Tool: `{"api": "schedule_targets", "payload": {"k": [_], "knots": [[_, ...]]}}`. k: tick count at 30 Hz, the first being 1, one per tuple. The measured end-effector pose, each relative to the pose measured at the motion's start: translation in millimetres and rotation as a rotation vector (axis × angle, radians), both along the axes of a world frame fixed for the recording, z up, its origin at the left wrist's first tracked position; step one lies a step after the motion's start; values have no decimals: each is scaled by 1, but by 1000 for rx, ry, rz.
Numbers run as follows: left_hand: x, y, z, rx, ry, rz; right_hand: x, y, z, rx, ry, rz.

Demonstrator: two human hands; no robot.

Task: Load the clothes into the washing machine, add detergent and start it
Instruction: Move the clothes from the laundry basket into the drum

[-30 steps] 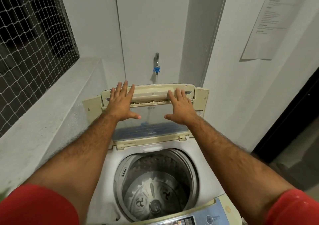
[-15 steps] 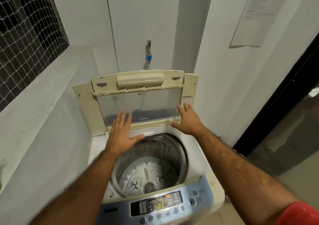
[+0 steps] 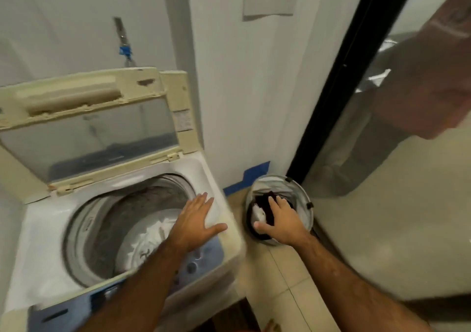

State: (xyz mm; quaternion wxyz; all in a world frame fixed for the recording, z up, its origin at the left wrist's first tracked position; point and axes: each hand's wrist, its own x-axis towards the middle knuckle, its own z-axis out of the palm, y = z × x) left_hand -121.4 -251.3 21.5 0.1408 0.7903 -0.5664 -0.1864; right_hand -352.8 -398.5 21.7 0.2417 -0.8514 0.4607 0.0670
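Note:
The top-loading washing machine [image 3: 38, 229] fills the left of the head view with its lid [image 3: 89, 140] raised and folded back. Its drum [image 3: 114, 217] shows no clothes. My left hand [image 3: 193, 224] hovers with spread fingers over the machine's right rim, just above the blue control panel [image 3: 198, 260]. On the floor to the right stands a round laundry basket [image 3: 303, 196]. My right hand [image 3: 280, 219] reaches into it, fingers lying on a dark garment [image 3: 263, 201] beside a white cloth [image 3: 257, 214]. No detergent is in view.
A water tap [image 3: 125, 43] with a blue fitting hangs on the wall behind the machine. A black door frame [image 3: 344, 77] and glass door run along the right. Blue tape [image 3: 252, 176] marks the wall base. Tiled floor [image 3: 280, 280] lies between machine and door.
Both hands left the raised lid. My view swung right and down; my right hand dropped into the laundry basket, and my left hand moved to the machine's right rim.

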Motion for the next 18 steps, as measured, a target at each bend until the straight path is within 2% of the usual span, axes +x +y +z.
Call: {"api": "schedule_targets", "payload": {"k": [8, 18], "knots": [[-125, -96, -7, -10, 94, -192, -133, -58, -27, 82, 18, -185], [-160, -146, -54, 139, 205, -217, -147, -74, -73, 294, 102, -297]]}}
